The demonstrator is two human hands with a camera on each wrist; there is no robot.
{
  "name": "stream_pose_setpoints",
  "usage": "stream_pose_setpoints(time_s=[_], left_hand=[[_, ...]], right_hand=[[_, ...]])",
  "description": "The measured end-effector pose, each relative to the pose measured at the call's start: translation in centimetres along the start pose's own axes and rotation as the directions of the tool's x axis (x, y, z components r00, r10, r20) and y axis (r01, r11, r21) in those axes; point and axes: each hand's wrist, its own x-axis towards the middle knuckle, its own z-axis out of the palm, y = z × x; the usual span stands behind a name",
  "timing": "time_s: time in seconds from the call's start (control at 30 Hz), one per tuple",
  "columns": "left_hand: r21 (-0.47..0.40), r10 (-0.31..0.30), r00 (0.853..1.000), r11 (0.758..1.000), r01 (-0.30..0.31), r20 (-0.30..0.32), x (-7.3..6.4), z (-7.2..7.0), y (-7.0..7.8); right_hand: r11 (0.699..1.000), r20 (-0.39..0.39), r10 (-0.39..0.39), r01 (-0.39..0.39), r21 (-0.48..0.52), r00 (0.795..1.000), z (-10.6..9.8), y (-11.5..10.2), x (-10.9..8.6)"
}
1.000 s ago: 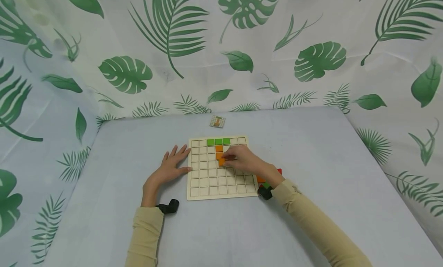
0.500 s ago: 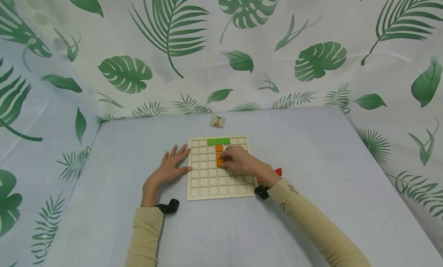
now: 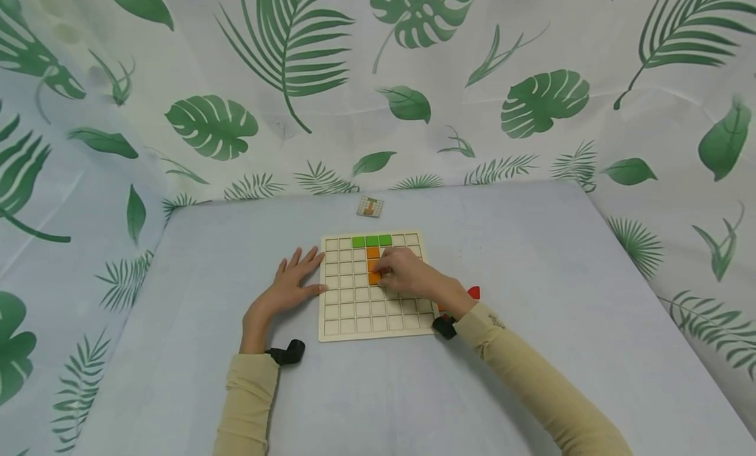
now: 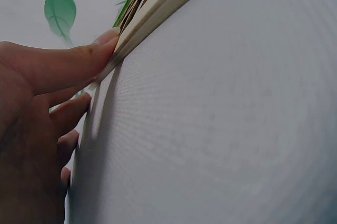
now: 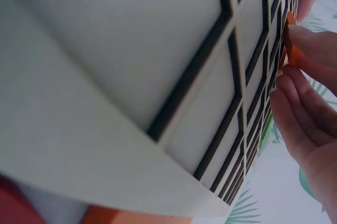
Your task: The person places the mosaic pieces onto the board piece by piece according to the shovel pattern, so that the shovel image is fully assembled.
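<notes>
A pale wooden grid board (image 3: pixel 347 327) lies on the table, with three green square tiles (image 3: pixel 371 241) in its top row. Below the middle green one, orange tiles (image 3: pixel 373 252) run down a column. My right hand (image 3: pixel 410 272) pinches the lowest orange tile (image 3: pixel 375 279) between thumb and fingers; in the right wrist view that orange tile (image 5: pixel 290 37) stands tilted at the grid. My left hand (image 3: pixel 289 287) lies with fingers spread at the board's left edge. The left thumb (image 4: pixel 79 66) touches the board's rim in the left wrist view.
Beyond the board lies a small pattern card (image 3: pixel 370 207) with a printed grid. Red (image 3: pixel 474 292), orange and green pieces lie at the board's right side, partly hidden by my right wrist. A leaf-print cloth (image 3: pixel 331 147) hangs behind the table.
My right hand has shifted slightly, bringing the orange tile into line under the other orange ones. My left hand stays where it was.
</notes>
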Motion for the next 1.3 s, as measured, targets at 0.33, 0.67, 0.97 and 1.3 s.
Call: stream_pose_setpoints(time_s=[0.33,0.67,0.97,1.3], left_hand=[[-0.011,-0.002,1.0,1.0,0.002,-0.007,-0.09,0.06,-0.01],[-0.013,0.002,1.0,1.0,-0.003,-0.011,0.07,0.07,-0.04],[-0.013,0.016,1.0,1.0,-0.017,-0.011,0.15,0.0,0.0],[-0.025,0.023,1.0,0.999,-0.023,-0.019,-0.05,0.0,-0.34]], right_hand=[[1.0,0.016,0.011,-0.011,-0.011,1.0,0.23,0.09,0.03],[1.0,0.011,-0.009,0.009,-0.016,1.0,0.21,0.21,-0.05],[1.0,0.01,0.017,-0.016,-0.019,1.0,0.33,0.14,-0.09],[1.0,0.014,-0.002,0.002,-0.023,1.0,0.36,0.09,0.02]])
